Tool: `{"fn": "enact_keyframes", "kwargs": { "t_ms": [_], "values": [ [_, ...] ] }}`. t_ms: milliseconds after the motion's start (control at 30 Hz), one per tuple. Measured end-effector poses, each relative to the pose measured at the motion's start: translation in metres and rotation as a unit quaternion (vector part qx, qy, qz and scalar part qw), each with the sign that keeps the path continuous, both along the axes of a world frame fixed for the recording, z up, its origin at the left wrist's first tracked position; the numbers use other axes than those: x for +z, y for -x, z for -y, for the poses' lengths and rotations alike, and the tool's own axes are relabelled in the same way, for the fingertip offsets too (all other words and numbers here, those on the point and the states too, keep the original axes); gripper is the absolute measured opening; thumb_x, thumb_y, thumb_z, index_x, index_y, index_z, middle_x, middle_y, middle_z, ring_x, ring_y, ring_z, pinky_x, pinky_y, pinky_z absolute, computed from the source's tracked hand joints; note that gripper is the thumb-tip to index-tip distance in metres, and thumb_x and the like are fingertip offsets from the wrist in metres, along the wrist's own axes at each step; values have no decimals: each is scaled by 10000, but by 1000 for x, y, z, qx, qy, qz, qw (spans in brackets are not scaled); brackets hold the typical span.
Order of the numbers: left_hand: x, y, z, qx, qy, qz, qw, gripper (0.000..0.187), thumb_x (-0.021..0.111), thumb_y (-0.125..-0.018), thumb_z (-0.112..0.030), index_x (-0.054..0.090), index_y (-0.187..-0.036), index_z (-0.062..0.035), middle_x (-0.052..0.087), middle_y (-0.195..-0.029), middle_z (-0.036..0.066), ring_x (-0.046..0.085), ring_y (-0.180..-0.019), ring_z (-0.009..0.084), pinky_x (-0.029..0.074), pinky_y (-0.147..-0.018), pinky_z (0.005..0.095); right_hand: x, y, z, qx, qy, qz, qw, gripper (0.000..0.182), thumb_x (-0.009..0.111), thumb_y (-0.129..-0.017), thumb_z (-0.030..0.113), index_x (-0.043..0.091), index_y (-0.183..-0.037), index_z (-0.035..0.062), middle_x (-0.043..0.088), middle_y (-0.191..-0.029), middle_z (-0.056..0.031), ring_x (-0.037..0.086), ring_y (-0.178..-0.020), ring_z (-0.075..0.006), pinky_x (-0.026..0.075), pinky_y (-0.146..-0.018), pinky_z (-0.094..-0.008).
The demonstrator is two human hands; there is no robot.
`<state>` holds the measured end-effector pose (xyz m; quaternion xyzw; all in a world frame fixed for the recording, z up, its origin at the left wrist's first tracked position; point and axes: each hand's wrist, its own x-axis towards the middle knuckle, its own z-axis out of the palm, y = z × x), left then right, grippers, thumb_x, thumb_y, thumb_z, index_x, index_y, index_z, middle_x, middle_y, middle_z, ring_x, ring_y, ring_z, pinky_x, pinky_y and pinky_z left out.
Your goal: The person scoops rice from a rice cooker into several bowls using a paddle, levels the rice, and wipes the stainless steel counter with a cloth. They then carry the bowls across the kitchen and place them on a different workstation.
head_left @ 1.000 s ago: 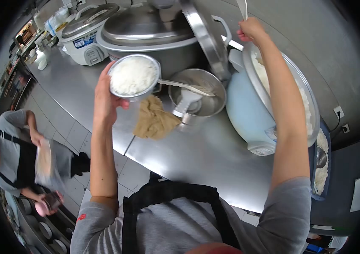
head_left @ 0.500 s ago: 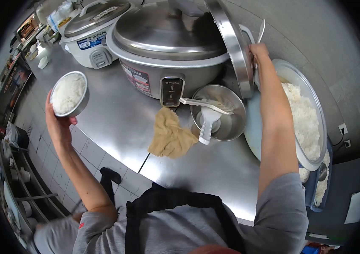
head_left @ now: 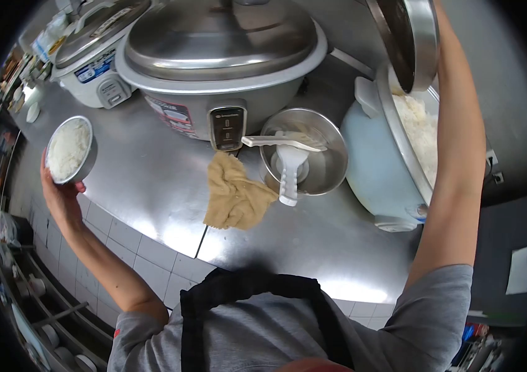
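On the left, my left hand point(head_left: 63, 201) is closed around a round metal bowl point(head_left: 91, 155) heaped with white rice point(head_left: 70, 149). The bowl is held up over the counter's edge, its mouth tilted toward me. My right arm reaches up at the far right, to a large steel rice cooker lid point(head_left: 421, 46) tipped on edge in the air. Lid and frame edge hide my right hand, at the lid's back. Below the lid stands an uncovered pale blue rice cooker point(head_left: 369, 158) with cooked rice point(head_left: 415, 121) inside.
A large covered rice cooker point(head_left: 223, 43) and a smaller covered one point(head_left: 99, 56) stand at the back. A steel bowl point(head_left: 334, 155) holds white rice paddles point(head_left: 289, 167). A tan cloth point(head_left: 235, 195) lies on the steel counter point(head_left: 158, 180).
The lid has swung up and right, off the big covered cooker's side and over the open one, with my right arm. My left hand still holds the rice bowl. The view has shifted.
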<state>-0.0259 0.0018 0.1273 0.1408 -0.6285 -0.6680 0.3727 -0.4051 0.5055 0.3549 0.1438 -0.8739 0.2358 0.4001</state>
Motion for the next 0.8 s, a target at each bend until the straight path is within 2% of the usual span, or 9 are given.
{"fn": "enact_keyframes", "kwargs": {
  "t_ms": [67, 167, 233, 300, 433, 667, 800],
  "values": [
    [-4, -1, 11, 20, 2, 8, 1000, 560, 386, -913, -380, 324, -1353, -39, 598, -1039, 135, 540, -532, 115, 416, -396, 210, 0, -8, -40, -83, -87, -26, 992, 399, 555, -763, 284, 612, -997, -34, 623, -978, -233, 606, -916, -381, 484, -777, -432],
    [2, -3, 18, 56, 21, 26, 998, 543, 371, -914, -343, 310, -1364, -45, 595, -1021, 132, 513, -516, 108, 395, -401, 206, -3, -21, -106, -210, -179, -7, 961, 403, 556, -776, 295, 606, -1012, -27, 620, -993, -231, 598, -934, -384, 476, -800, -438],
    [6, -7, 23, 60, 26, 32, 997, 523, 355, -920, -329, 316, -1362, -51, 592, -1012, 126, 501, -508, 106, 388, -404, 200, -19, -40, -146, -280, -205, 43, 937, 405, 557, -786, 302, 603, -1023, -23, 618, -1003, -230, 592, -946, -386, 470, -816, -442],
    [5, -13, 31, 69, 30, 34, 997, 510, 344, -926, -320, 320, -1361, -55, 587, -1006, 123, 494, -505, 104, 383, -405, 197, -34, -69, -172, -332, -213, 109, 912, 397, 535, -825, 336, 593, -1060, 22, 605, -1053, -215, 556, -1018, -383, 431, -871, -456],
    [10, -21, 32, 94, 42, 37, 994, 491, 327, -935, -310, 331, -1355, -56, 584, -985, 117, 483, -499, 103, 382, -409, 202, -69, -109, -204, -429, -211, 167, 862, 369, 529, -834, 324, 564, -1110, 81, 605, -1068, -193, 562, -1019, -378, 438, -863, -465],
    [16, -48, 9, 79, 31, 12, 996, 507, 359, -931, -338, 342, -1353, -57, 590, -972, 113, 492, -495, 109, 397, -419, 213, -106, -135, -218, -430, -219, 194, 854, 334, 515, -842, 282, 535, -1125, 105, 606, -1063, -197, 567, -1016, -377, 445, -859, -469],
    [14, -64, -5, 77, 54, 2, 996, 514, 359, -927, -343, 343, -1354, -58, 598, -1009, 117, 548, -560, 124, 408, -418, 216, -109, -140, -209, -419, -220, 188, 861, 324, 492, -840, 243, 528, -1135, 114, 607, -1054, -206, 569, -1009, -392, 448, -861, -471]
  ]
}}
